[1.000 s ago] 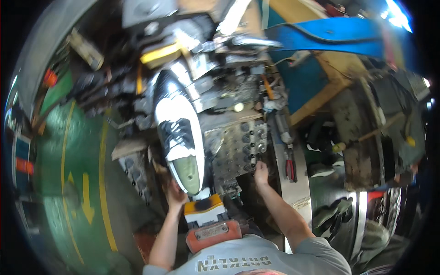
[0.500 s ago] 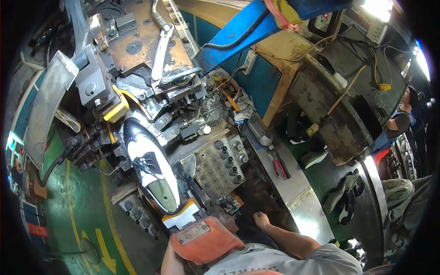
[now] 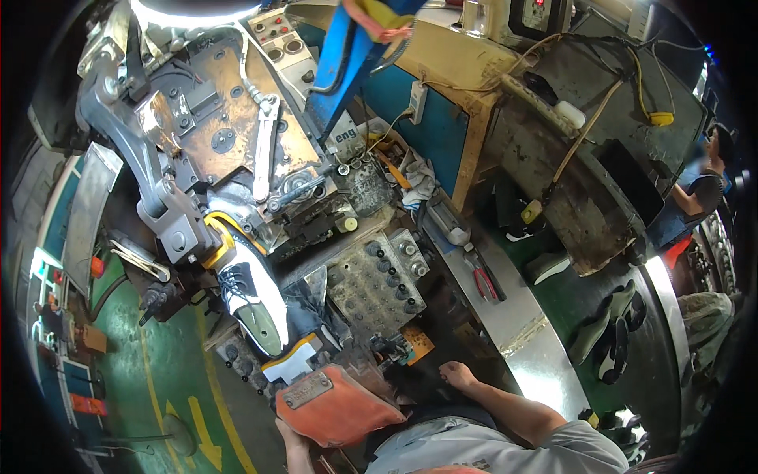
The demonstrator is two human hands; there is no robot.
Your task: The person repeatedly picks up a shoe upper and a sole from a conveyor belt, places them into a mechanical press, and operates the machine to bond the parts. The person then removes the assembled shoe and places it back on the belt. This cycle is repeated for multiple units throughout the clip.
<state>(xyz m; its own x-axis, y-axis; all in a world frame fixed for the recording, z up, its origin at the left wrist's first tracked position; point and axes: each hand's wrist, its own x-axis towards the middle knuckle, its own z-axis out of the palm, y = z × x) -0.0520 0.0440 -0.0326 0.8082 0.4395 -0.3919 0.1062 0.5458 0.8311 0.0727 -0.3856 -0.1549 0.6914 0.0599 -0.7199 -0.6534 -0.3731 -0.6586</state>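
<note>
A black-and-white lace-up shoe (image 3: pixel 253 284) with a green-grey insole showing at its heel sits in the machine. Its far end lies under the machine's yellow-edged clamp (image 3: pixel 221 241). An orange-red cover (image 3: pixel 339 411) is at the machine's near end, in front of my body. Beside that cover's left edge is my left hand (image 3: pixel 289 433), its fingers mostly hidden. My right hand (image 3: pixel 456 375) hangs to the right of the cover, fingers curled in a loose fist, with nothing visible in it. Neither hand touches the shoe.
Red-handled pliers (image 3: pixel 483 280) lie on the metal ledge at right. Several shoes (image 3: pixel 608 328) stand on the rack further right. A blue arm (image 3: pixel 335 67) hangs over the machine. Another person (image 3: pixel 691 197) is at the far right. Yellow lines mark the green floor (image 3: pixel 130 316).
The clamp has come down over the shoe's far end. My view has shifted, and a bright lamp shows at the top. Both hands stay about where they were.
</note>
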